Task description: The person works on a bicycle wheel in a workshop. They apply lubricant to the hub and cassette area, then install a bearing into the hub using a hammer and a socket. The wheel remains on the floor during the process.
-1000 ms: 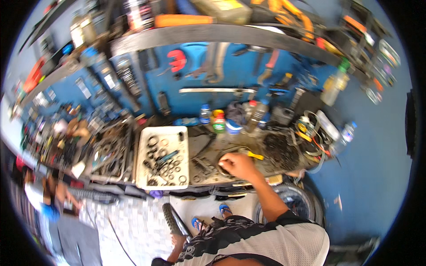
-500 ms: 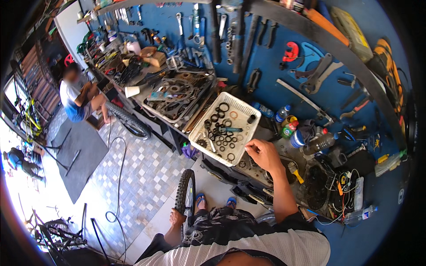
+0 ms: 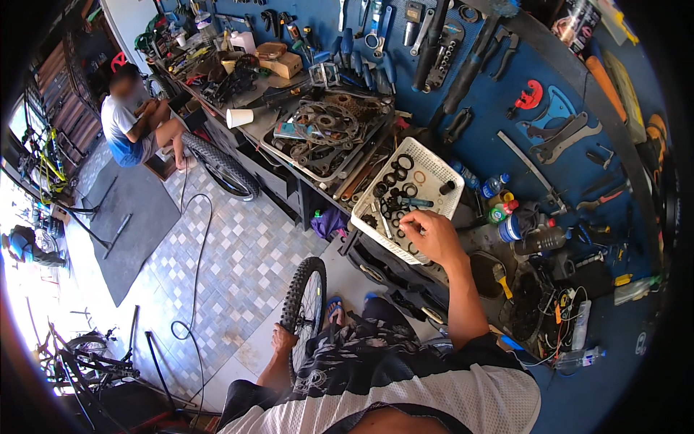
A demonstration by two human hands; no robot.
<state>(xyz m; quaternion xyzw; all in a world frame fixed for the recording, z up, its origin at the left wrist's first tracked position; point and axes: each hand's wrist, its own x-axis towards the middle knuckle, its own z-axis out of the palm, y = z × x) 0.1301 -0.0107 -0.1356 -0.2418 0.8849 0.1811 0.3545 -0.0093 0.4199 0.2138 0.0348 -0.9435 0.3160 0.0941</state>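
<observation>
Black knobby bike tire [image 3: 295,295] is gripped by the left hand [image 3: 283,338] near the surface [image 3: 473,237]; right hand [image 3: 429,236] is held over a white plastic basket [image 3: 437,163] of rings [image 3: 391,178], fingers curled, can't be told if anything's pinched.

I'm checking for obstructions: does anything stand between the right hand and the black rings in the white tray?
Nothing visible: the right hand hovers partly over the white tray, with no object showing between it and the black rings.

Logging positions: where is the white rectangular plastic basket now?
In the head view, right of centre, the basket sits on the workbench, partly beneath the right hand, left of a blue-capped plastic bottle.
</observation>
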